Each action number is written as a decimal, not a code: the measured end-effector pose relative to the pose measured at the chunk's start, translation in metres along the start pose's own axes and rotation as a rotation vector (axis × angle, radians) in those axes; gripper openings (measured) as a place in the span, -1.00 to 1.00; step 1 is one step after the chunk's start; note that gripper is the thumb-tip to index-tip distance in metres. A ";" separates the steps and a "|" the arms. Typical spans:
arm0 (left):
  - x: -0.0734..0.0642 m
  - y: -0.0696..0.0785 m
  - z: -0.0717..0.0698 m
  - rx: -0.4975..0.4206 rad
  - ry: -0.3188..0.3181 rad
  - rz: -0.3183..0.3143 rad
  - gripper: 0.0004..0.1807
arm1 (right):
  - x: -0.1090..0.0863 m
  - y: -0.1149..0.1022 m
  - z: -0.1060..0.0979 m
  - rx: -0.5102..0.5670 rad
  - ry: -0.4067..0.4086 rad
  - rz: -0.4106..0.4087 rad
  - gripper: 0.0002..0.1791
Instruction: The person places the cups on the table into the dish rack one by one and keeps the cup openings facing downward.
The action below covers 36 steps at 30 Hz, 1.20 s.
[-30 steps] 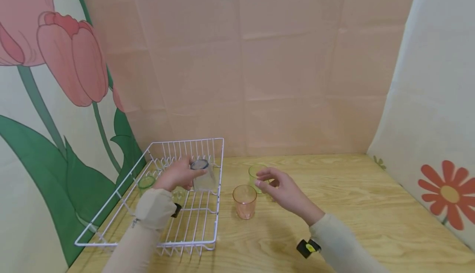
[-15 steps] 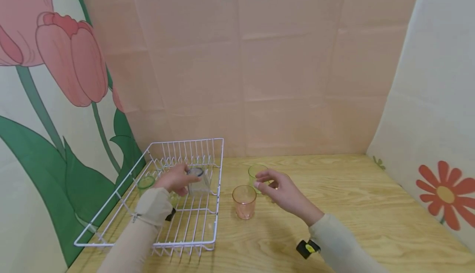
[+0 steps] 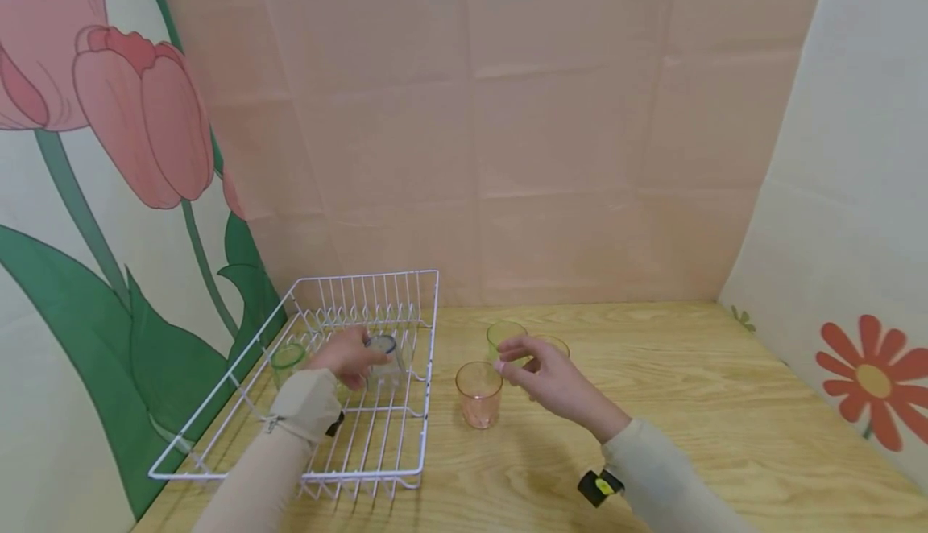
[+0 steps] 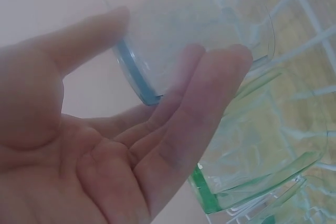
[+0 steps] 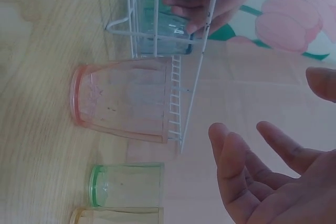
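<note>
In the head view my left hand (image 3: 345,358) holds a clear, blue-tinted glass (image 3: 387,364) upside down, low inside the white wire dish rack. In the left wrist view, thumb and fingers lie on opposite sides of this glass (image 4: 199,30) near its thick blue base. Close under those fingers is an upturned green glass (image 4: 257,156). My right hand (image 3: 554,378) hovers over the table with loosely bent fingers and nothing in them. Just left of it, a pink-orange glass (image 3: 478,396) stands upright. A green glass (image 3: 505,335) and an amber-rimmed glass (image 3: 554,345) are partly hidden behind that hand.
The wire dish rack (image 3: 422,436) occupies the left of the wooden table (image 3: 689,404). A green-based glass (image 3: 287,360) sits upside down at its left side. A plain pinkish sheet (image 3: 551,130) hangs behind, with flower-printed sheets at both sides.
My left hand has lowered the blue-tinted glass into the rack and moved it slightly left. The right hand has stayed nearly still, dipping slightly; the amber-rimmed glass behind it shows more now.
</note>
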State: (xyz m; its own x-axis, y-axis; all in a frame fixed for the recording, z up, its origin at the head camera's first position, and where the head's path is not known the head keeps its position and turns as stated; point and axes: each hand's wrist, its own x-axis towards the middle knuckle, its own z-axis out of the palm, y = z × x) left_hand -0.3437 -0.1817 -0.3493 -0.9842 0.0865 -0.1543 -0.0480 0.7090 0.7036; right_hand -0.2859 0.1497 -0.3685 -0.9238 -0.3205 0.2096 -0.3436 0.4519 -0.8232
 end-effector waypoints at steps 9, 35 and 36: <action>0.003 -0.004 0.007 -0.035 0.001 -0.024 -0.60 | 0.000 0.007 0.004 -0.078 -0.022 0.001 -0.60; -0.018 0.020 -0.008 0.148 0.028 0.017 -0.22 | 0.031 0.069 -0.048 -0.573 0.247 0.225 -0.41; -0.020 0.022 -0.008 0.161 0.030 0.039 -0.24 | 0.033 0.074 -0.051 -0.592 0.232 0.239 -0.39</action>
State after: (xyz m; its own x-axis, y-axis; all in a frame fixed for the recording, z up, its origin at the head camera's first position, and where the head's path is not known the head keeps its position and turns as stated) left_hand -0.3267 -0.1739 -0.3252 -0.9896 0.0970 -0.1062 0.0161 0.8086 0.5882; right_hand -0.3502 0.2149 -0.3958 -0.9755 0.0019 0.2200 -0.0992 0.8888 -0.4475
